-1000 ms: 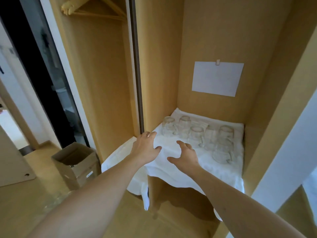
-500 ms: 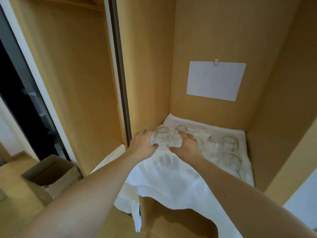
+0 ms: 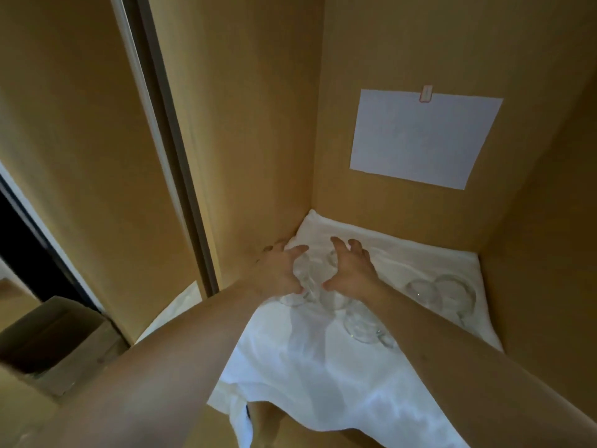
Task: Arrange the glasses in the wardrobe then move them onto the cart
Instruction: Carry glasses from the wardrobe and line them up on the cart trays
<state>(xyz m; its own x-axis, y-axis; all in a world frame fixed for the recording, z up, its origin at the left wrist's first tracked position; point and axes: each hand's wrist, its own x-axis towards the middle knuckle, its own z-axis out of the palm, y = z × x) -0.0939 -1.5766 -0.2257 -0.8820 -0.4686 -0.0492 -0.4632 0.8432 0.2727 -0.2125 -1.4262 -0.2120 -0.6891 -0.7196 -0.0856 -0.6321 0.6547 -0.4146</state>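
Our left hand (image 3: 280, 275) and right hand (image 3: 350, 272) cupping clear glasses (image 3: 308, 279) between them, white cloth (image 3: 323, 376) beneath, two more glasses (image 3: 442, 291) well apart

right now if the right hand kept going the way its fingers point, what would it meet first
Probably the white cloth bunched at the back of the shelf, then the wardrobe's back wall just behind. The right hand points that way; depth is unclear.

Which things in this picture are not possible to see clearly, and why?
- Head view: glasses between left hand and right hand; blurred and transparent, so number and grip are unclear.
- Head view: paper sheet; any writing is too faint to read.
- Head view: cardboard box; inside is dark, cut by the left edge.
- The cart is not visible.
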